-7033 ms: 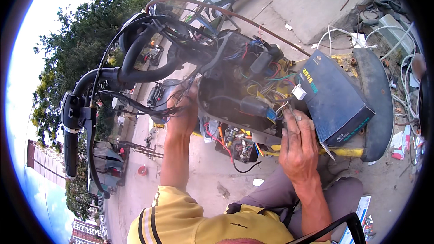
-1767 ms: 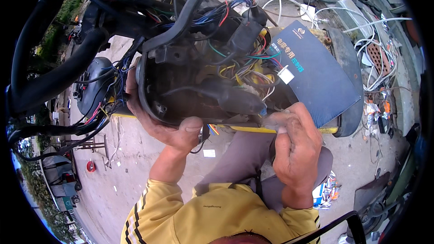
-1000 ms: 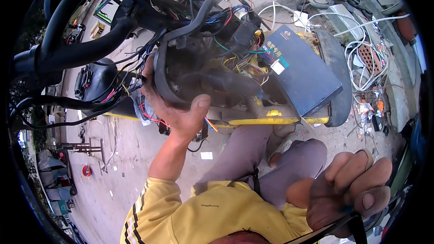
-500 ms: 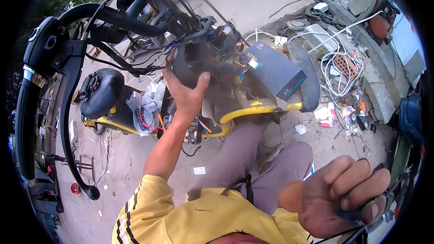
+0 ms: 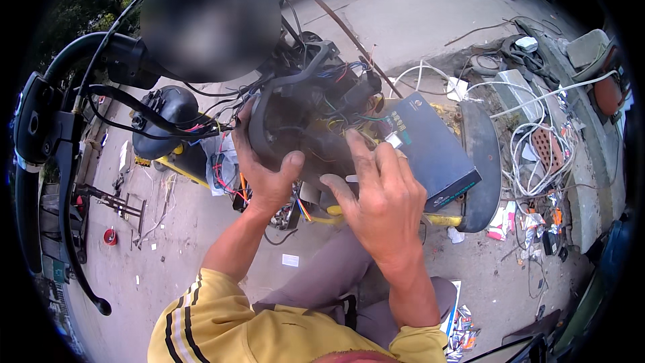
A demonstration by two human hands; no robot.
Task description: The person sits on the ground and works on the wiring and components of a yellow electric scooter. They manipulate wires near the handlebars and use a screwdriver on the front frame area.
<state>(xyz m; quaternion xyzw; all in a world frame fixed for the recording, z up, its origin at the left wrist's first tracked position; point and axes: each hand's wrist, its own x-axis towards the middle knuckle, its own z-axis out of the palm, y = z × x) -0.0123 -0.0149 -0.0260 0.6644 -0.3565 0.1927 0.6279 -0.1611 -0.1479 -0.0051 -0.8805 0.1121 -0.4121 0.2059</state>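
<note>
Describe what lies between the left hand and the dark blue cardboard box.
Between the left hand and the cardboard box, the head view shows the open black plastic housing with tangled wires, partly covered by the right hand.

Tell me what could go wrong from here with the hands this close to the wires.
The right hand is over the tangle of thin, multicoloured wires, so it might snag one and pull it loose. The small white plastic connector sits by the edge of the dark blue rectangular cardboard box; if the box shifts, it could press on it. That box lies near the right hand, so a bump might knock it askew.
</note>
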